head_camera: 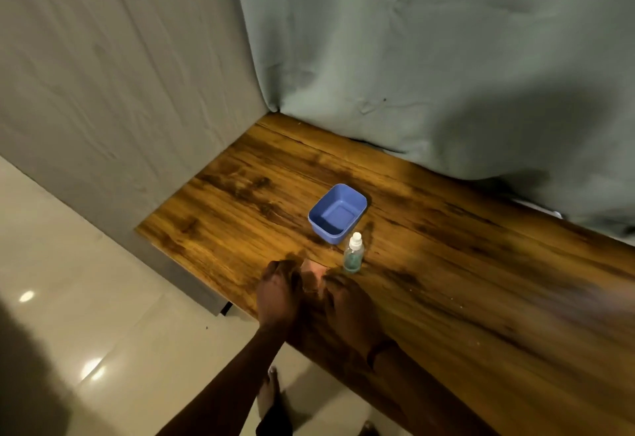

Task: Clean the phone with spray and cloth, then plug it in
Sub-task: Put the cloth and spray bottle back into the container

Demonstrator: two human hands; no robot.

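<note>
Wooden table (446, 298) with a dark streaky grain, pushed into a corner. A grey-green curtain (412, 57) hangs behind it and a paler grey sheet (103, 74) covers the side. Shiny light floor tiles (86, 263) show beside and below the table.

The landmark here is a small blue plastic tub (326, 234), roughly in the middle of the tabletop with its open side up. The spray bottle (354, 255) stands upright just in front of the tub, near its front right corner. It's close to the tub but not touching it. The bottle is clear with a white cap, and there's a bit of bluish liquid in it.

Both hands are in front of the tub, near the table's front edge and close together. The left hand (278, 293) is out to the tub's front left. The right hand (347, 301) is more straight in front, just short of the bottle. Between them there's a small pinkish thing (313, 275), too blurry to say what it is. The left fingers look bent toward it, but with the blur I can't tell if either hand is actually gripping it.

There's a dark band (378, 349) on the right wrist. A bare foot (269, 389) is on the tiles, well in front of the tub.
</note>
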